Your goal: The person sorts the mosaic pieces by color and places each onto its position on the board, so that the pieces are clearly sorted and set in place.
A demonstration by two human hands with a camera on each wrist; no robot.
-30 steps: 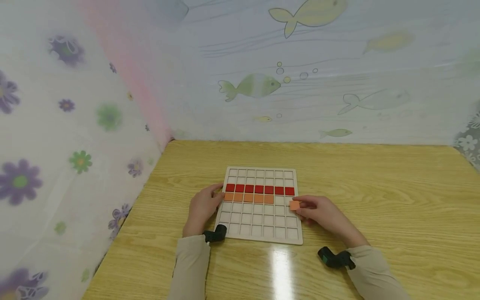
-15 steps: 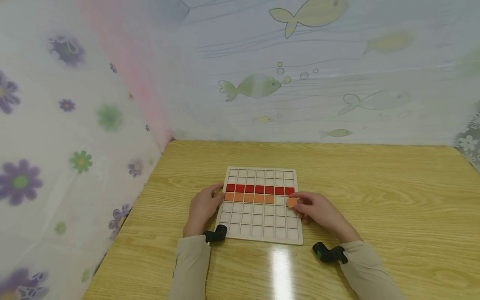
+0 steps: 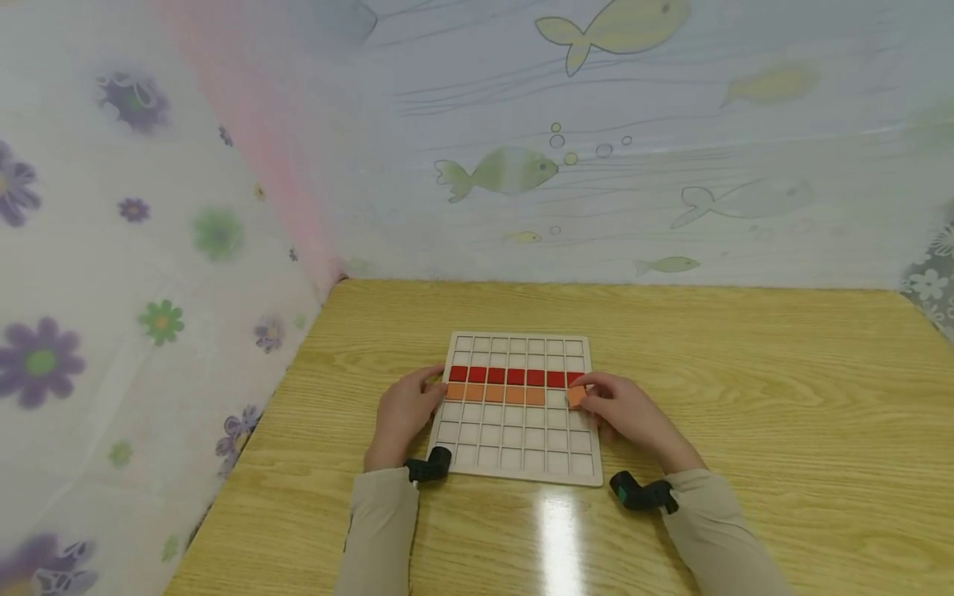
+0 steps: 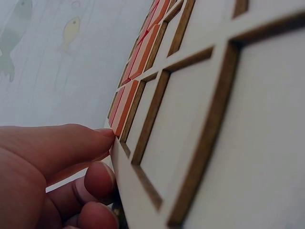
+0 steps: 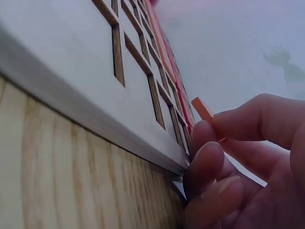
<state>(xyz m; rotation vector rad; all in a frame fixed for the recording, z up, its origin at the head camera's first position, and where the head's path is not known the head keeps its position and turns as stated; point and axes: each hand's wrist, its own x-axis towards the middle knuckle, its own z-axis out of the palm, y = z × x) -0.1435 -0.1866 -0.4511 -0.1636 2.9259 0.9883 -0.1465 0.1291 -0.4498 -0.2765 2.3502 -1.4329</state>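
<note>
A pale wooden grid board [image 3: 513,476] lies on the table, with a row of red tiles [image 3: 516,377] and, below it, a row of orange tiles [image 3: 495,392] from the left side. My left hand [image 3: 403,412] grips the board's left edge; in the left wrist view a digit [image 4: 90,142] touches the rim beside the end orange tile. Between thumb and finger, my right hand [image 3: 633,415] pinches a single orange tile [image 3: 576,397], tilted over the rightmost cell of the orange row. The right wrist view shows this tile [image 5: 202,109] raised above the board, its lower part hidden by fingers.
Wood-grain table [image 3: 782,397] surrounds the board. Black wrist cameras [image 3: 430,465] sit on both wrists, the left one over the board's lower left corner. Behind the table hangs a fish-patterned sheet [image 3: 633,207]; a flowered one [image 3: 156,257] is at the left.
My right hand has moved left and slightly farther away, bringing the orange tile from the board's right edge over the end cell. The left hand keeps its place.
</note>
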